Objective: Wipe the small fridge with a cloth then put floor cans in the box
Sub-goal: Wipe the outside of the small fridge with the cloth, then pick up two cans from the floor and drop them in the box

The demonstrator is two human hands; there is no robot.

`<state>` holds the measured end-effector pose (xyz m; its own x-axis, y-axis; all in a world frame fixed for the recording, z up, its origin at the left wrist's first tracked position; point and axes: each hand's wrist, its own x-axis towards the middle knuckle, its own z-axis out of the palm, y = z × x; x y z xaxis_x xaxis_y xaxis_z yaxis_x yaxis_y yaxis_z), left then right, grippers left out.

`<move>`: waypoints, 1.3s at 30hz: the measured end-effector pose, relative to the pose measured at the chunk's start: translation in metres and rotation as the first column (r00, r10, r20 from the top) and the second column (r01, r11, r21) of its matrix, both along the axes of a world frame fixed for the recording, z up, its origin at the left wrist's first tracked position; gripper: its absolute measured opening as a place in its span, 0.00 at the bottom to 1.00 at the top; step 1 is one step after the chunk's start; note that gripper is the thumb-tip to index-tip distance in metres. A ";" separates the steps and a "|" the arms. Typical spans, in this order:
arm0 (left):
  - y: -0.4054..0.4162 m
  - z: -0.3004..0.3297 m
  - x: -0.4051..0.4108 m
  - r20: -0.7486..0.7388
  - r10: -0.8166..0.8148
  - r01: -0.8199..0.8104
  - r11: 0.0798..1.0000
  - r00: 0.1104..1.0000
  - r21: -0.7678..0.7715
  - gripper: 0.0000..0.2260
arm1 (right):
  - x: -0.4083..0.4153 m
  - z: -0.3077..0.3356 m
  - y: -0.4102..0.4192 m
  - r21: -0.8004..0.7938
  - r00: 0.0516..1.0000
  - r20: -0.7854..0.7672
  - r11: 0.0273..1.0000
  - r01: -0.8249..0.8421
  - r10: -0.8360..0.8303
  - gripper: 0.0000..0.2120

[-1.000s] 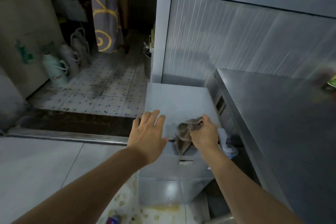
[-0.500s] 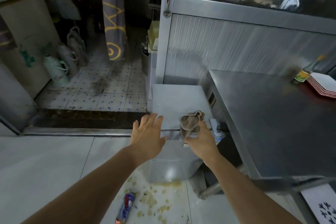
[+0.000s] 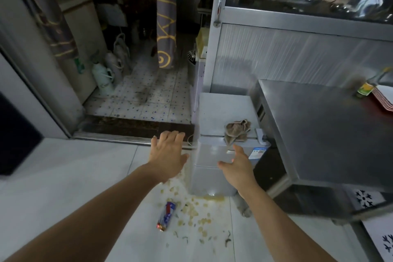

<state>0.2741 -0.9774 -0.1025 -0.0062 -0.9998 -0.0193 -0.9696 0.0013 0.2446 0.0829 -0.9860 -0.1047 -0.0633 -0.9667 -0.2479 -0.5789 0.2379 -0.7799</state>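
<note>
Fingers (image 3: 170, 136) spreading wide on both hands, holding nothing: left hand (image 3: 167, 156), right hand (image 3: 239, 166) hovering just below the cloth (image 3: 237, 131) lying bunched on the fridge (image 3: 219, 112); can (image 3: 166, 216) lying on the floor (image 3: 74, 176) beneath.

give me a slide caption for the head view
Cloth left on the fridge; both open hands hover above a floor can.

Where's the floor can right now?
In the head view the can lies on its side on the white floor, lower centre, left of the small fridge, beside scattered crumbs.
</note>
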 end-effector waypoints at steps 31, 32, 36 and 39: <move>-0.030 -0.073 0.261 -0.008 -0.123 0.117 0.926 0.992 0.359 0.28 | 0.241 -0.086 0.005 0.200 0.974 -0.156 0.961 0.192 -0.163 0.33; -0.038 -0.078 0.260 -0.020 -0.139 0.136 0.917 0.990 0.375 0.28 | 0.243 -0.090 -0.001 0.201 0.972 -0.160 0.959 0.200 -0.170 0.33; -0.072 -0.097 0.252 -0.057 -0.199 0.204 0.881 0.978 0.426 0.28 | 0.251 -0.111 -0.028 0.224 0.966 -0.136 0.942 0.248 -0.222 0.32; -0.101 -0.112 0.247 -0.066 -0.217 0.223 0.864 0.974 0.451 0.27 | 0.256 -0.131 -0.053 0.256 0.966 -0.100 0.932 0.258 -0.239 0.32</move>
